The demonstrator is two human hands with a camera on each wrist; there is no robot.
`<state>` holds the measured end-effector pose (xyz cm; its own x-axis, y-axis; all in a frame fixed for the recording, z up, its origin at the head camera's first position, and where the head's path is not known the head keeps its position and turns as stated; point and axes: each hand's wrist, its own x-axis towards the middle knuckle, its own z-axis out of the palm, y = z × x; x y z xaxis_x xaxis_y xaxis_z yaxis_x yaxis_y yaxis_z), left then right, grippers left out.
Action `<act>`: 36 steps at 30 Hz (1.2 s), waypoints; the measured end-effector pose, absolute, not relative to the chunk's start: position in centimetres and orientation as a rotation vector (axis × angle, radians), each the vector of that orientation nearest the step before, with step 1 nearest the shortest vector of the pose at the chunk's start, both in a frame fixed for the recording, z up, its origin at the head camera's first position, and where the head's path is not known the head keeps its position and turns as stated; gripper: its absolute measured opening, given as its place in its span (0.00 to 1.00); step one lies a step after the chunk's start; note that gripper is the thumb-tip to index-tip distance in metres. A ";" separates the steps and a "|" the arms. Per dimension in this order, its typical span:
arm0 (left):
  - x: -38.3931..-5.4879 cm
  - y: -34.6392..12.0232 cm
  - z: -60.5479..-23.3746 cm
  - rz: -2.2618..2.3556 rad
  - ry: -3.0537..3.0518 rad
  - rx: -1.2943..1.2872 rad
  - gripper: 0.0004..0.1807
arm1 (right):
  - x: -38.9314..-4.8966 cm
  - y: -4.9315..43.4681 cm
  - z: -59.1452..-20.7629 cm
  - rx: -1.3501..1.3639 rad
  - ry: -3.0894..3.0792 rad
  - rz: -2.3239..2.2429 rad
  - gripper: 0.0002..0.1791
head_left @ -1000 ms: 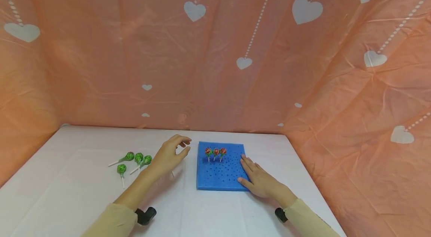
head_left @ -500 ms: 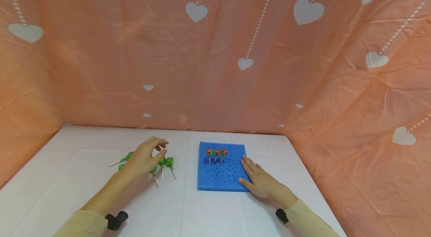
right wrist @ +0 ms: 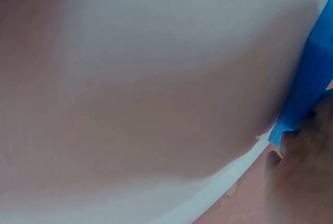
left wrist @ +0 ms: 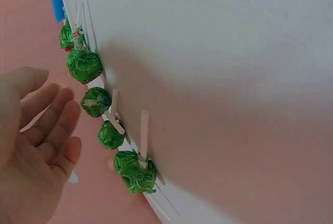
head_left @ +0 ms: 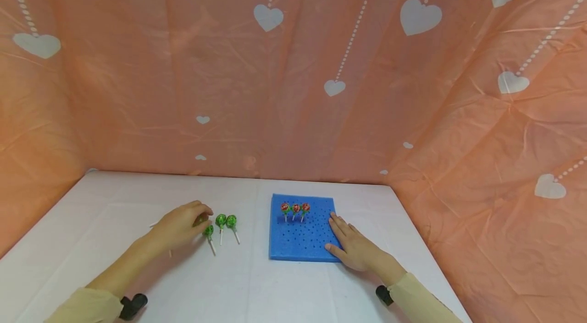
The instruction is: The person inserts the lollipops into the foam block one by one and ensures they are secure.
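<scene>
My left hand is low over a loose group of green-wrapped lollipops, fingers relaxed and slightly bent. In the left wrist view that hand has nothing between thumb and fingers, and several lollipops lie just beyond its fingertips. Two lollipops lie to its right in the head view, another lollipop right by the thumb; the hand covers others. My right hand rests with straight fingers on the right edge of a blue foam board full of small holes. Three lollipops with red tops stand upright in the board.
A white-covered table carries everything. An orange curtain printed with pale hearts hangs behind it and along the sides. Black wrist cameras sit at both sleeve cuffs. White table surface lies between the loose lollipops and the board.
My left hand has moved left and down from beside the board to the loose lollipops, uncovering those nearer the board and covering those farther left. The right hand has stayed on the board.
</scene>
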<state>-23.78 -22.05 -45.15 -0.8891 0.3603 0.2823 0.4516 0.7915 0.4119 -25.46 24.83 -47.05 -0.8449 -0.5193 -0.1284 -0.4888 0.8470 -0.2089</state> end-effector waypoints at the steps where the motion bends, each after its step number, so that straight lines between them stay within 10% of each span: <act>1: -23.7 -22.1 -45.2 -0.708 -2.813 -0.645 0.09 | -25.4 24.8 -47.0 -0.786 2.845 -0.252 0.45; 36: -23.5 -21.6 -45.6 -0.809 -2.895 -0.629 0.07 | -25.5 24.8 -47.0 -0.812 2.847 -0.261 0.45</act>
